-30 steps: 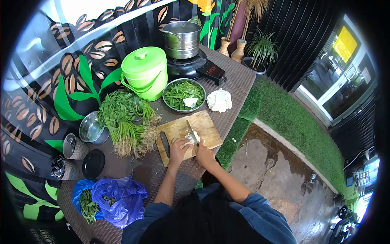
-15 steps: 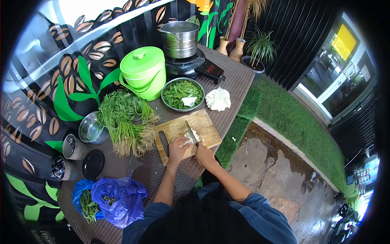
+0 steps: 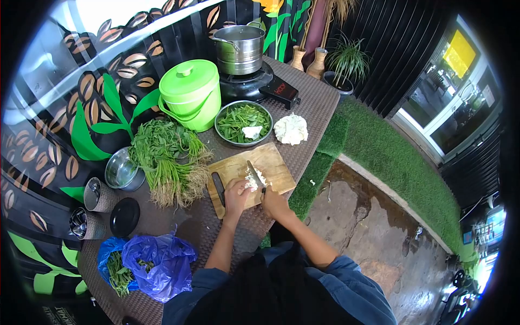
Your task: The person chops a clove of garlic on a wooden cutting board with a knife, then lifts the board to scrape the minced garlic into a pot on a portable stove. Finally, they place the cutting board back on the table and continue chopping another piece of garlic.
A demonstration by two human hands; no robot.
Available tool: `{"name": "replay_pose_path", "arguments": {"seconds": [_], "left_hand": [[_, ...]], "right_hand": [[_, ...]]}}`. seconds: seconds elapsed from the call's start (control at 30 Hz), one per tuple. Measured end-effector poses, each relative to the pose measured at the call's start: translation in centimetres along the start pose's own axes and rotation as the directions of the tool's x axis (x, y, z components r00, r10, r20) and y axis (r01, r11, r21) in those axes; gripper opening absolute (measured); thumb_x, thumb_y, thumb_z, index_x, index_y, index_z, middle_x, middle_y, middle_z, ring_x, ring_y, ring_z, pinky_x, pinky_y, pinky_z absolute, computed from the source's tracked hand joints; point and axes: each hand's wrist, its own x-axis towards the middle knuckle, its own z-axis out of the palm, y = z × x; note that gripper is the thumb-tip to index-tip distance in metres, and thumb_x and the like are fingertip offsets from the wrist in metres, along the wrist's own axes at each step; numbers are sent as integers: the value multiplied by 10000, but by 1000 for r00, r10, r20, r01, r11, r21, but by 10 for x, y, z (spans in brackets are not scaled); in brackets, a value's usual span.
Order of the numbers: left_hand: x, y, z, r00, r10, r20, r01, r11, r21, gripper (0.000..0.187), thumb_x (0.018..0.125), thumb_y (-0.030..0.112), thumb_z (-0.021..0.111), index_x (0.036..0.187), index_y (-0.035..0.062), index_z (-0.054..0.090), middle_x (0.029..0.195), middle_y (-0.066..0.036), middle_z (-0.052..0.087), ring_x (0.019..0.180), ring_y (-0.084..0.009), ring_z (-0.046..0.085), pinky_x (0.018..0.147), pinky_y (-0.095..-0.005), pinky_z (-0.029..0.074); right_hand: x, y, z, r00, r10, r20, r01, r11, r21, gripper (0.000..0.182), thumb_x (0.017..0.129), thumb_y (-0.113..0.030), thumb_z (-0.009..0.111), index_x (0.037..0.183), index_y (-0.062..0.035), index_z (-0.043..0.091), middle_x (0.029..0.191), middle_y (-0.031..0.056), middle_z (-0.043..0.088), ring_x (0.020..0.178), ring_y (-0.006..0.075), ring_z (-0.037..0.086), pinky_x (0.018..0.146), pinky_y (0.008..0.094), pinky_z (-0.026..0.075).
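On the wooden cutting board [image 3: 276, 168] lies a small heap of chopped white pieces [image 3: 261, 176], which look like cauliflower. My right hand [image 3: 275, 203] is closed round the handle of a kitchen knife [image 3: 253, 172], its blade pointing away from me over the heap. Left of the blade, my left hand [image 3: 236, 196] has its fingers curled against a white piece of cauliflower, mostly hidden by the fingertips. The board's dark handle slot [image 3: 218, 187] is beside my left hand. Beyond the board's far right corner sits a larger cauliflower [image 3: 291, 130].
Behind the board stands a metal bowl [image 3: 219, 133] of cut greens. Rooted greens [image 3: 170, 162] lie to the left, near a green lidded bucket [image 3: 189, 97]. A steel pot [image 3: 240, 57] sits on a black stove [image 3: 238, 89]. Plastic bags [image 3: 157, 262] lie at front left.
My left fingers have drawn together and curled more at the chopped heap. The knife has shifted only slightly, still in my right hand.
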Motion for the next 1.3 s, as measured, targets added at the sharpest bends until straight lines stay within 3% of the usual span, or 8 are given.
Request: {"name": "replay_pose_path", "arguments": {"seconds": [0.2,0.43,0.57,0.63,0.7,1.03,1.23,1.3], "left_hand": [[1,-1,-2,998,-50,32,50,999,18,227,695,53,792,894,-11,705,909,-129,673,759,-204,659,691,-294,519],[-2,-10,-1,996,89,30,-92,989,113,261,718,53,774,965,-6,711,869,-141,678,761,-214,672,699,-290,521],[0,1,0,998,46,35,-50,992,117,230,720,59,776,925,-17,702,869,-139,678,767,-222,672,702,-294,519],[-2,6,3,987,-154,-36,147,977,-154,212,720,71,782,879,-25,681,861,-137,675,774,-230,670,697,-304,516],[-1,4,2,995,-96,-20,93,990,-108,192,731,66,766,865,-29,666,886,-149,667,768,-252,659,692,-315,516],[-2,-4,1,986,167,27,-169,975,147,128,744,62,738,854,-1,717,869,-126,657,876,-268,622,762,-346,498],[-9,4,0,995,96,7,-96,972,213,110,763,70,726,864,27,729,898,-114,637,885,-266,590,777,-355,482],[-8,0,1,993,120,-4,-116,972,202,110,764,70,725,866,29,730,894,-113,641,878,-266,591,776,-356,481]], "right_hand": [[-14,-14,22,997,79,-3,-79,996,-40,307,941,-254,454,1015,44,441,867,308,645,842,440,657,754,505,528],[-1,-2,13,1000,-20,-13,19,999,-41,320,929,-255,491,1058,28,418,830,290,645,805,449,653,713,515,532],[-2,-4,28,996,-2,-90,-5,997,-82,295,918,-220,463,1040,47,443,811,269,661,765,406,677,671,471,552],[0,-3,24,996,-5,-85,-1,998,-67,292,917,-216,461,1041,48,444,811,270,662,767,406,678,674,469,553],[6,-2,13,998,-21,-58,16,997,-77,331,921,-239,499,1073,43,419,836,283,649,801,441,657,703,513,534],[2,-6,12,1000,-9,-30,6,996,-89,324,928,-225,458,1083,60,443,886,296,653,838,425,666,728,479,543],[-6,0,-1,998,-48,36,49,998,-25,354,938,-246,444,1105,67,434,847,307,640,857,453,645,761,530,510],[-13,0,20,999,10,-45,-14,996,-87,337,943,-273,451,1073,37,432,849,280,658,828,416,671,717,496,542]]}}
